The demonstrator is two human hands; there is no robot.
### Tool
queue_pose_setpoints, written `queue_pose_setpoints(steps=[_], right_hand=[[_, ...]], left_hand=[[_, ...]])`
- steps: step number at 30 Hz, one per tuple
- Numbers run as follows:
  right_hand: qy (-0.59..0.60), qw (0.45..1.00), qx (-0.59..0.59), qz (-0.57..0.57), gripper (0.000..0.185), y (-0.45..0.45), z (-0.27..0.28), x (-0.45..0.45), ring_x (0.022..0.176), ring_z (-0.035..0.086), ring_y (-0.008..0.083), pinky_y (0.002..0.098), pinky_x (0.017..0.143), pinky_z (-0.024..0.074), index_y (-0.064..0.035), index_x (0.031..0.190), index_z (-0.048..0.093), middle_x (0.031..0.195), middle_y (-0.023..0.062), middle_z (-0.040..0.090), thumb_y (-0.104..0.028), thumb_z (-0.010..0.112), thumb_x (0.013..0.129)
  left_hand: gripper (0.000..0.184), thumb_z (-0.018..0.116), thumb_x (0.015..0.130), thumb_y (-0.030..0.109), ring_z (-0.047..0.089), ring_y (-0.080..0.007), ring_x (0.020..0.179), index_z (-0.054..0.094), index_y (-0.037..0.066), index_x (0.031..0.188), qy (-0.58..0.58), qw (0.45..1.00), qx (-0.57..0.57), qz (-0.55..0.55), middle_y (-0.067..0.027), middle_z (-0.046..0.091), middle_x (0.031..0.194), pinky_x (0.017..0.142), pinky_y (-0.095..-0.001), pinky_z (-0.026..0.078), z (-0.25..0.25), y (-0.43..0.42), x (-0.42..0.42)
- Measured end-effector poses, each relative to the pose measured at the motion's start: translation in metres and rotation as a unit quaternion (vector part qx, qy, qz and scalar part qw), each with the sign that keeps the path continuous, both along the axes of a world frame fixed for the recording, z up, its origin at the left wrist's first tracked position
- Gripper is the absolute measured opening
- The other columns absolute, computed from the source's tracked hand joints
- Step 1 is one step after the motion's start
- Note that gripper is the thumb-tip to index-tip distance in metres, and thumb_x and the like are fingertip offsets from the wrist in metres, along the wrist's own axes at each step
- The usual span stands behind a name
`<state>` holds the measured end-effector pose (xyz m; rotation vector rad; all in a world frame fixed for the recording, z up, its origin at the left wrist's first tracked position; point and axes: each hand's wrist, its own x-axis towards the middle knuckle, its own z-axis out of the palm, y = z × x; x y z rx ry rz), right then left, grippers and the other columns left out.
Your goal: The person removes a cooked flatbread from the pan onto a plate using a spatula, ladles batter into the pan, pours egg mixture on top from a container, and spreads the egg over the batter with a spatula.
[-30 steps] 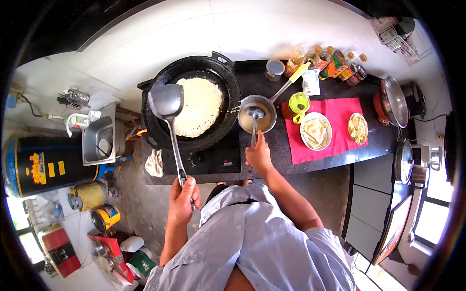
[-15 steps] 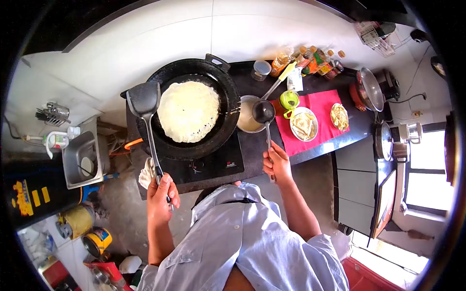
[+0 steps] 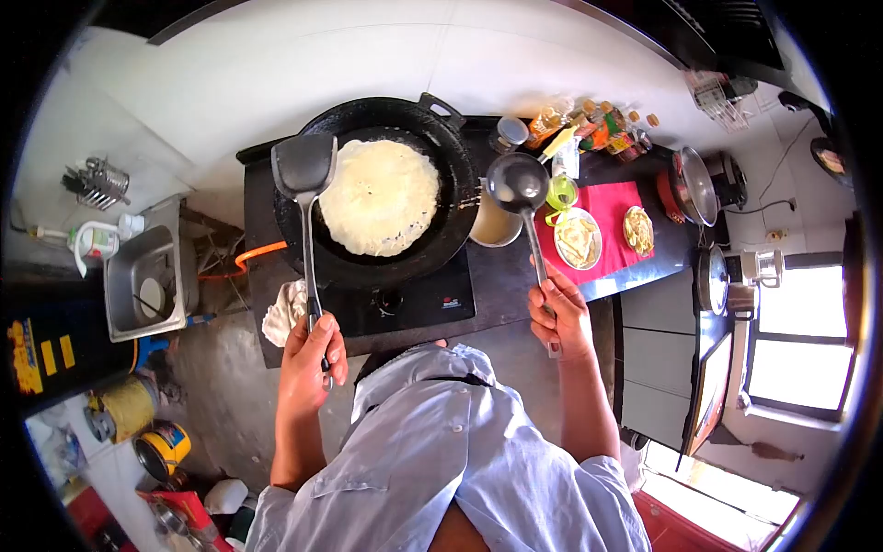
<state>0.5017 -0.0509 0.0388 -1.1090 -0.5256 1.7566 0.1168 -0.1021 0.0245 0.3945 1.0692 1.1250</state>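
My left hand is wrapped round the handle of a black spatula, whose wide blade hovers over the left rim of a black wok. A pale round pancake lies flat in the wok. In my right hand I hold a dark ladle by its long handle. Its bowl is raised over a pot of pale batter to the right of the wok and partly covers that pot. Whether the ladle holds any liquid is hard to tell.
A red cloth carries a bowl of folded pancakes, a second food dish and a green container. Bottles and seasoning packs stand along the wall. A sink is at left; a crumpled cloth lies by the cooktop.
The ladle has risen and shifted slightly right, its bowl now looking larger above the batter pot. My left hand keeps the spatula at the wok's left rim. The whole view has shifted slightly.
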Motion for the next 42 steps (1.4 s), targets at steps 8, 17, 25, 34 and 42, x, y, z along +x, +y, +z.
queue_pose_setpoints(steps=[8,17,25,34,42], right_hand=[[-0.059,0.979,0.004,0.197,0.041,0.02,-0.001,-0.042,0.051,0.034,0.0042,0.0202,0.04,0.0306,-0.0136,0.153,0.05,0.074,0.0021,0.047,-0.014,0.047,0.112],[-0.161,0.959,0.019,0.231,0.045,0.012,-0.013,-0.064,0.054,0.039,0.0031,0.0192,0.041,0.0326,-0.0125,0.157,0.046,0.085,0.0038,0.057,-0.01,0.048,0.111],[-0.176,0.961,0.026,0.213,0.048,0.016,-0.013,-0.047,0.054,0.039,0.0028,0.0198,0.042,0.0341,-0.0145,0.159,0.043,0.087,0.005,0.058,-0.01,0.048,0.112],[-0.21,0.958,0.053,0.19,0.049,0.029,-0.018,-0.036,0.053,0.039,0.0022,0.0208,0.043,0.0334,-0.0139,0.16,0.041,0.09,0.0037,0.059,-0.013,0.05,0.112],[-0.252,0.943,0.07,0.208,0.05,0.026,-0.015,-0.043,0.055,0.039,0.0017,0.0189,0.044,0.034,-0.0136,0.16,0.042,0.089,0.0021,0.058,-0.01,0.05,0.111]], left_hand=[[0.026,0.064,0.106,0.033,0.05,-0.0094,0.045,0.055,0.01,0.097,0.003,1.0,-0.014,0.009,0.0009,0.052,0.067,0.04,-0.0241,0.039,0.001,-0.022,-0.008],[0.027,0.063,0.106,0.032,0.049,-0.01,0.044,0.055,0.009,0.097,-0.004,0.999,-0.01,0.031,0.0002,0.052,0.067,0.041,-0.0262,0.042,-0.004,-0.042,-0.005],[0.027,0.063,0.106,0.032,0.049,-0.0097,0.044,0.055,0.009,0.096,0.001,1.0,-0.013,0.026,0.0007,0.052,0.066,0.041,-0.0262,0.042,-0.002,-0.043,0.003],[0.026,0.063,0.106,0.031,0.049,-0.0096,0.044,0.054,0.009,0.096,-0.002,1.0,-0.01,0.019,0.0007,0.052,0.066,0.041,-0.0263,0.041,-0.004,-0.042,0.008],[0.026,0.064,0.106,0.031,0.049,-0.0094,0.044,0.055,0.009,0.096,0.001,1.0,-0.015,0.026,0.0008,0.052,0.066,0.041,-0.0263,0.041,-0.006,-0.043,0.009]])
